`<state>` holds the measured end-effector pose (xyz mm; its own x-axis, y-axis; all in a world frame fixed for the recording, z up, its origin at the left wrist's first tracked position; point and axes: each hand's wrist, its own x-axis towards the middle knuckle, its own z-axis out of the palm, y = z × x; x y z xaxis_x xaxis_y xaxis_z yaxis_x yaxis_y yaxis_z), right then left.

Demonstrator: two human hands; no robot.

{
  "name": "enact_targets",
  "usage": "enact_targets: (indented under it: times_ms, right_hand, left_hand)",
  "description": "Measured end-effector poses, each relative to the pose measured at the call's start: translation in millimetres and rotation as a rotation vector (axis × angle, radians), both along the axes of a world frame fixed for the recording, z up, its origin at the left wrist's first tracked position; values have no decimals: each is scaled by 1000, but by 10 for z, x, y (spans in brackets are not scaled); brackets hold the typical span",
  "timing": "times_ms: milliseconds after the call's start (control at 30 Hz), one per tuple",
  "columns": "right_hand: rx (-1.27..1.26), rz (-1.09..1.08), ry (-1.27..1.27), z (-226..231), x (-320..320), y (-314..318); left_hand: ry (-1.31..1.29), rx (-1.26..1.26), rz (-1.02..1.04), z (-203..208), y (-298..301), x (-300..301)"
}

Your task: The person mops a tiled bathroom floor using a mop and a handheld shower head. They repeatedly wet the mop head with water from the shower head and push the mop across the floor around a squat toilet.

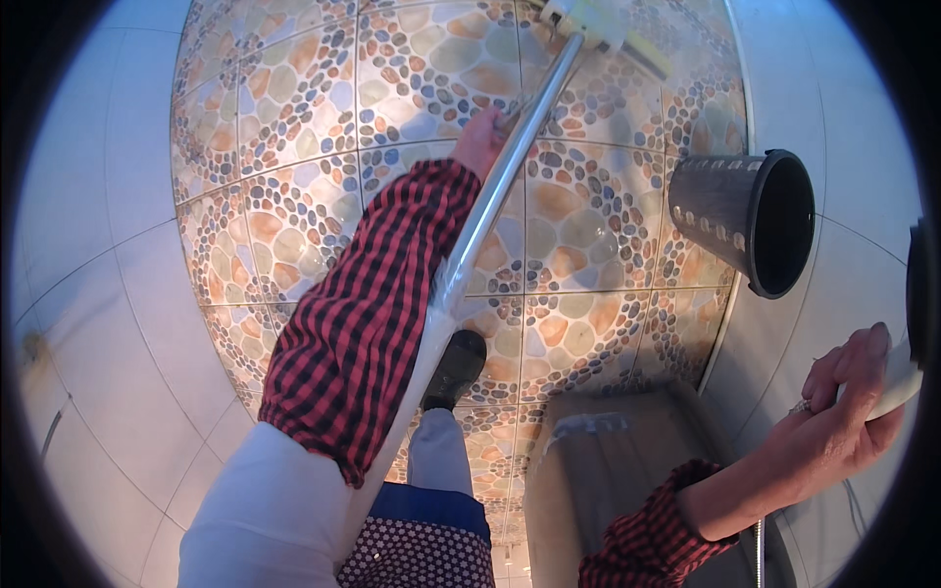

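Observation:
My left hand (478,143), in a red-and-black checked sleeve cover, is closed at the metal pole (495,186) of a sponge mop. The pole runs from beside my forearm up to the pale mop head (588,24), which rests on the pebble-patterned floor (578,220) at the top. Part of the grip is hidden behind the pole. Far to the right, my right hand (838,402) is wrapped round the white handle of a shower head (894,390), its dark face cut off by the picture's rim. Below that hand hangs a thin metal hose (760,554).
A dark bin (716,211) lies on its side against the right wall, mouth facing right. Nearer stands a large grey-brown bin-like container (608,470). White tiled walls (88,294) flank the floor. My dark shoe (457,367) shows below the pole.

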<state>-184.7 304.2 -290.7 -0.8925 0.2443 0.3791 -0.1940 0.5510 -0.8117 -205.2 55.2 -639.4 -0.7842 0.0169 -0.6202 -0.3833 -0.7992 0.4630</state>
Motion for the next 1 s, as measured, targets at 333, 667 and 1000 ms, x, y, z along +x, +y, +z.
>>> enact_targets:
  times_ms: [333, 667, 1000]
  right_hand:
    - [97, -148, -85, 32, -79, -79]
    - [-117, -70, -71, 748, -210, -141]
    - [-380, -82, -14, 1770, -221, -233]
  left_hand:
    - [-35, 164, 252, 171, 242, 432]
    - [-255, 30, 498, 1292, -406, 829]
    - [372, -1624, -492, 3912, -352, -432]
